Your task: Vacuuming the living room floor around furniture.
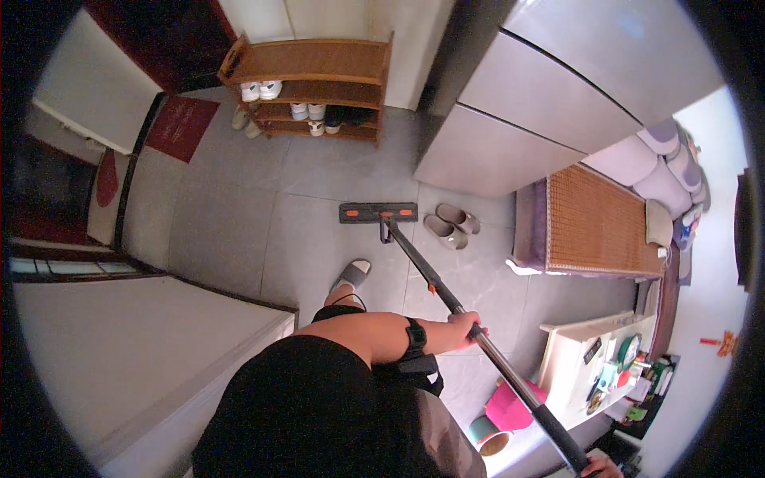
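Observation:
A flat mop with a long metal and black pole (508, 370) slants across the view from lower right to centre. Its flat black head (364, 213), with orange tabs, lies on the grey tiled floor. My left hand (466, 331) is closed around the middle of the pole, the arm reaching across my body. At the bottom edge of the view my right hand (600, 466), only partly visible, grips the upper end of the pole. A pair of grey-brown slippers (448, 230) sits on the floor just right of the mop head. One of my feet, in a grey slipper (352, 273), stands below it.
A wooden shoe rack (311, 60) holding several shoes stands at the back. Right of it rises a tall refrigerator (508, 131). A seat with a woven mat (603, 221), a cluttered white table (574, 352), a pink stool (514, 406) and a bin (490, 439) line the right. A red doormat (182, 128) lies left.

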### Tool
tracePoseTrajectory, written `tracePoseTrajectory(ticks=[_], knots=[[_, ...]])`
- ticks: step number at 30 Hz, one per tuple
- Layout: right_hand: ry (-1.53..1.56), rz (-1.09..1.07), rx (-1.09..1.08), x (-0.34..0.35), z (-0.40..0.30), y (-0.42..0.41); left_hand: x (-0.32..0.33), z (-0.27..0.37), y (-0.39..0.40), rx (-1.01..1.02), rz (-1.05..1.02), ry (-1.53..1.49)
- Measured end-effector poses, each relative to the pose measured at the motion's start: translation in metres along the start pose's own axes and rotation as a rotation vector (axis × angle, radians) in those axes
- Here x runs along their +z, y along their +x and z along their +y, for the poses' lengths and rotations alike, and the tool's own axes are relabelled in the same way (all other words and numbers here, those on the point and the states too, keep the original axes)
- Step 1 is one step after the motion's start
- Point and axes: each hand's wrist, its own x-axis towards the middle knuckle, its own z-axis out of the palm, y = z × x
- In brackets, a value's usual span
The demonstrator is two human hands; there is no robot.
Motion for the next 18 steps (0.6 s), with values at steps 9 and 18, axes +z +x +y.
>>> tracePoseTrajectory(ticks=[9, 18], knots=[[0.314, 0.547, 0.086, -0.020, 0.071, -0.048, -0.048, 0.055, 0.041, 0.113, 0.051, 0.071], [0.269, 0.215, 0.259, 0.073, 0.145, -0.025, -0.118, 0.195, 0.005, 0.331, 0.244, 0.306]])
